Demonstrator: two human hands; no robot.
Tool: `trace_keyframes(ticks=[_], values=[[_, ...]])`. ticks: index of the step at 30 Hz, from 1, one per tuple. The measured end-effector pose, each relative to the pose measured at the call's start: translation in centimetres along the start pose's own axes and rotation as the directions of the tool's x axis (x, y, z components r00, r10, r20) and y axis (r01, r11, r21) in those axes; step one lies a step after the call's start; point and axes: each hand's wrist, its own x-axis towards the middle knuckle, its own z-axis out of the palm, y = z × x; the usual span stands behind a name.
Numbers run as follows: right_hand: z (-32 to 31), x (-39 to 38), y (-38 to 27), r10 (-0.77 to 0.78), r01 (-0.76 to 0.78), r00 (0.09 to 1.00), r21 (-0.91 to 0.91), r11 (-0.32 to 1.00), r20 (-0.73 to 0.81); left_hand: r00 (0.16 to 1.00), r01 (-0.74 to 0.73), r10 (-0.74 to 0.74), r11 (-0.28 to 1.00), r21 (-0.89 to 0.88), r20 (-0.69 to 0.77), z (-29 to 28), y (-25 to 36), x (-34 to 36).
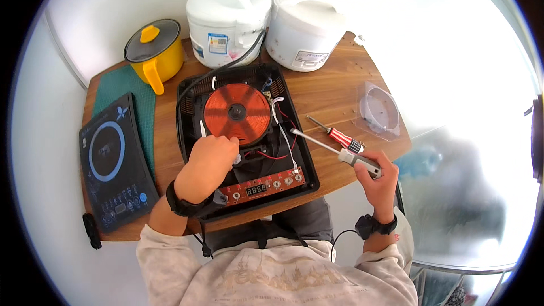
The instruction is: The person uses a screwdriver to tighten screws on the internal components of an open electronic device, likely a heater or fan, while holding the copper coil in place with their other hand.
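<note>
Screwdriver (pixel 350 157) sits in the right hand's (pixel 379 173) closed grip, shaft toward ten o'clock, probably to keep its tip directed at the opened black cooker base (pixel 310 161). The left hand (pixel 207 161) bends over the coil's (pixel 252 114) six-o'clock edge; whether its fingers hold anything cannot be told. The base lies on the wooden table (pixel 328 90), nine o'clock from the right hand, presumably within both hands' reach. Its coil is round, copper-red, dark-spoked; a red control board (pixel 266 187) spans six o'clock.

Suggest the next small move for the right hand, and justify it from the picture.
Perhaps the right hand should draw the grey-and-white screwdriver back a little: its tip appears close to the white wire, while the left hand reaches in by the copper coil.
</note>
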Motion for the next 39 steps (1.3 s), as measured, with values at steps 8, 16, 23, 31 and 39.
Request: trace_keyframes(ticks=[8,16,23,31,39], values=[[3.1,3.5,-3.9,-0.267,0.277,0.930,-0.005,0.961,0.251,0.998,0.000,0.003,0.998,0.055,-0.058,0.7,-0.3,-0.4],[3.3,2.5,-3.0,-0.254,0.284,0.924,-0.068,0.957,0.285,0.999,0.040,-0.041,0.995,0.086,0.008,0.3,0.6,-0.6],[3.3,1.8,-3.5,-0.317,0.341,0.904,-0.035,0.940,0.288,0.998,0.044,-0.047,0.996,0.083,0.037,0.4,0.6,-0.5],[3.3,1.8,-4.8,-0.357,0.410,0.874,-0.105,0.906,0.330,1.000,0.022,-0.021,0.997,0.070,-0.014,0.4,0.5,-0.7],[2.9,3.7,-5.8,-0.446,0.546,0.795,-0.163,0.822,0.412,0.999,0.001,0.002,0.998,0.059,-0.040,0.5,0.3,-0.9]])
